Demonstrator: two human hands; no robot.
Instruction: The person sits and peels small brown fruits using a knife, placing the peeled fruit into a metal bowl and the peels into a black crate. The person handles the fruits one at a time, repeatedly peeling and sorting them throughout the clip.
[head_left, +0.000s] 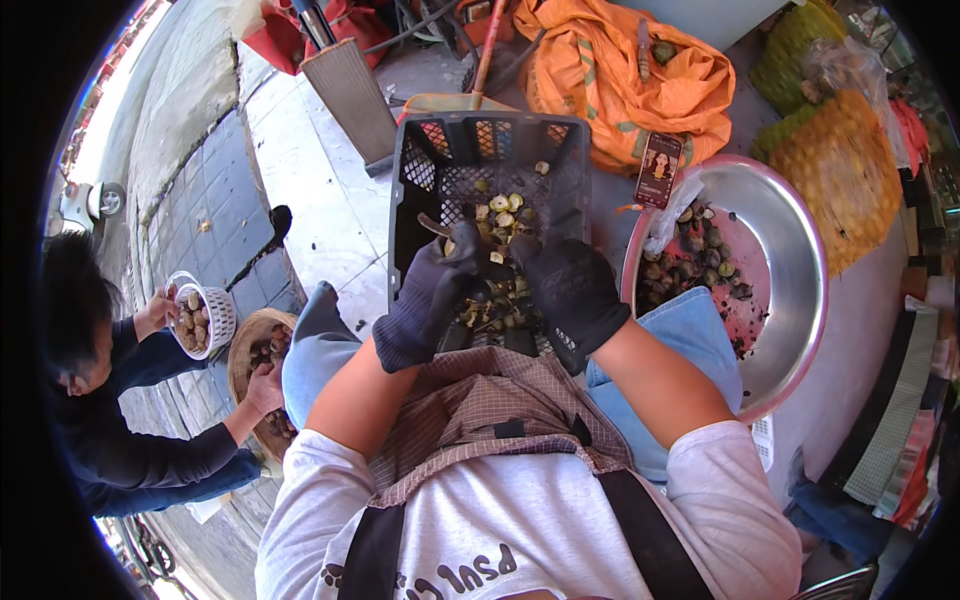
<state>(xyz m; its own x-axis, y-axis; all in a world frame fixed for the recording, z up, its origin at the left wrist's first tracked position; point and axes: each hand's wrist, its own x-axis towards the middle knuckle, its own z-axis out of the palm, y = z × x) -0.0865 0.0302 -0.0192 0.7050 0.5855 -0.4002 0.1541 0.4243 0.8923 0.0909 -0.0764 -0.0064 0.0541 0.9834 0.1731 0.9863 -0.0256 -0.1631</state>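
Observation:
Dark knit work gloves cover both my hands over a black plastic crate (491, 127). Curled fingers close my left hand (442, 281) around a thin, curved brownish piece (433, 223), perhaps a tool, whose end sticks out on the left. My right hand (574, 289) is bent inward close beside it, and its fingertips hide whatever may be in them. Below, cut pieces of green husk (504, 210) with pale insides lie in the crate. More green and dark husk scraps (499, 304) are heaped between my wrists.
At right, a metal basin (795, 225) holds dark-husked walnuts (709, 255); a phone (660, 171) leans by its rim. Beyond are an orange sack (630, 82) and yellow mesh sack (840, 172). At left, a person (150, 420) handles a white basket (217, 319) and wicker basket (241, 367) of nuts.

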